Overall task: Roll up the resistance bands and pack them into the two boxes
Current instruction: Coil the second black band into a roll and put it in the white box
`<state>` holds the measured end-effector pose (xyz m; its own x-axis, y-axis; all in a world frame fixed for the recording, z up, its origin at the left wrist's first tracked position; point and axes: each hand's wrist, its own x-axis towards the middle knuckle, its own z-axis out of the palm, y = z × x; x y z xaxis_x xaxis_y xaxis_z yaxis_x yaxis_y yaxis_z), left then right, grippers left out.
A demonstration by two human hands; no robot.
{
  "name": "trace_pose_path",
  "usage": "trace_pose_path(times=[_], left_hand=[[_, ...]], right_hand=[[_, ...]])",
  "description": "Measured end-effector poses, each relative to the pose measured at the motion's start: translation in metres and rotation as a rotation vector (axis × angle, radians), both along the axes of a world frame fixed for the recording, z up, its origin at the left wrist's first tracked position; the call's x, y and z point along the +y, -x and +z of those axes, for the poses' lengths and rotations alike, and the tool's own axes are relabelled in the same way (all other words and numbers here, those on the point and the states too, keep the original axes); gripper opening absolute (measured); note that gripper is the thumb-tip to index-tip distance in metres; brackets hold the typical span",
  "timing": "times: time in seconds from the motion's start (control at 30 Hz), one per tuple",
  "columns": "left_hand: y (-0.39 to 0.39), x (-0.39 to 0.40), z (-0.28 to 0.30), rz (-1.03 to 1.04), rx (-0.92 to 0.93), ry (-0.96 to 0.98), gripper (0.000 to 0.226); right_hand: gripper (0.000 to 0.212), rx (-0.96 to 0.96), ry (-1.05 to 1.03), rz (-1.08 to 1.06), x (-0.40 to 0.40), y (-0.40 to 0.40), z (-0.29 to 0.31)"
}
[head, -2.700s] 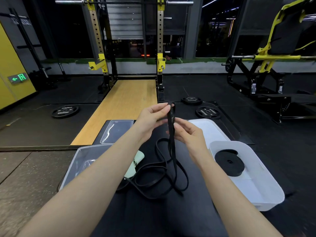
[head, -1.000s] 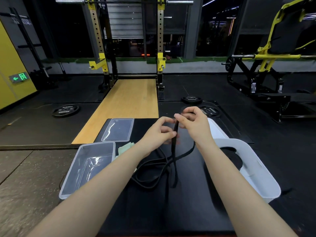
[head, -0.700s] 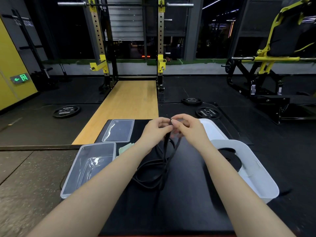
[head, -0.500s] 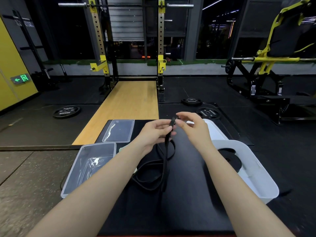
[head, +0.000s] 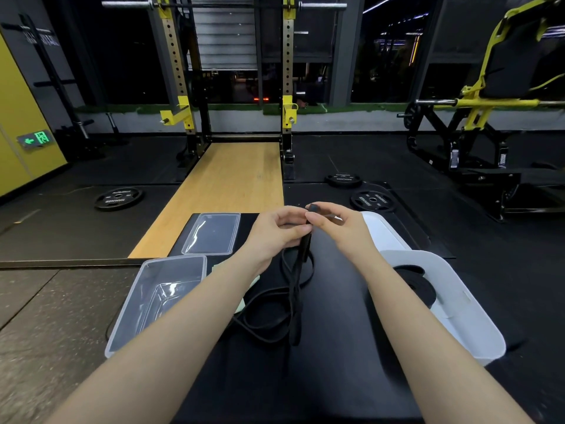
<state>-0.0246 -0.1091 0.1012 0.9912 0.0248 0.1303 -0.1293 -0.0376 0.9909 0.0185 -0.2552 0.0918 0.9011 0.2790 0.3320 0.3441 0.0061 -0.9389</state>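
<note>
Both hands are raised together over a black mat [head: 336, 347] and share one black band [head: 293, 289]. The left hand [head: 276, 231] has its fingers curled around the band just below the top end, and the right hand [head: 339, 228] pinches that top end between thumb and fingertips, so the two hands nearly touch. From the hands the band hangs straight down and spreads into loose loops on the mat, below and slightly left of the left wrist. A pale green item [head: 249, 296] lies partly hidden under the left forearm; what it is cannot be told. To the left of the left forearm sits a clear box [head: 146, 304], open and tilted towards the viewer, and its clear lid [head: 211, 232] lies flat just beyond it, left of the left hand. To the right of the right forearm stands a white box [head: 458, 307] with a rolled band [head: 419, 286] lying inside it, partly covered by the forearm. A white lid [head: 382, 231] lies beyond this box, right of the right hand.
</note>
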Motion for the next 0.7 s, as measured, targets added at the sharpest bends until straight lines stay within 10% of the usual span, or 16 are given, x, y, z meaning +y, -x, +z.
trace_pose_path(times=[0.7], left_hand=[[-0.044,0.002,-0.037,-0.031,0.090,-0.012,0.008]], right_hand=[[0.025,0.147,-0.164,-0.023,0.022,-0.067,0.007]])
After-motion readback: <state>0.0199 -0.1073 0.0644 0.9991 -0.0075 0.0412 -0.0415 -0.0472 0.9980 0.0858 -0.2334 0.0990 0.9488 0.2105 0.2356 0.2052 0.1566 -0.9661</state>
